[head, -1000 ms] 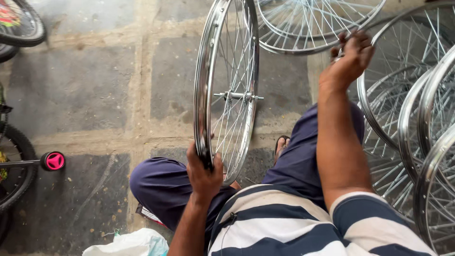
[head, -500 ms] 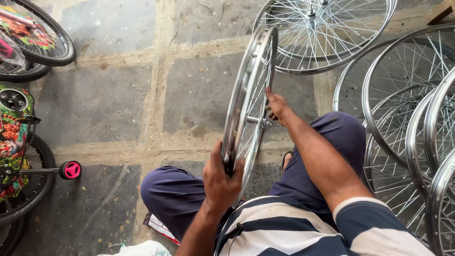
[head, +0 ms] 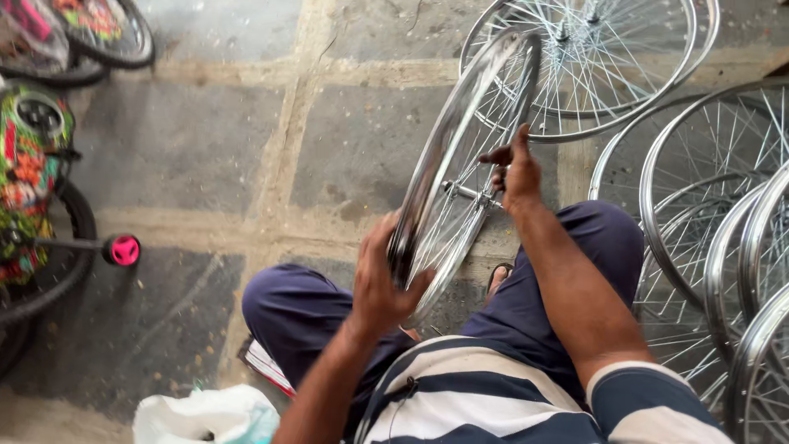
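stone floor [head: 189, 148], wheels [head: 707, 214] stacked right, hands gripping spoked rim [head: 460, 164]

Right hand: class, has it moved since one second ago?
Yes. The right hand has come down from the leaning wheels to the axle of the held wheel.
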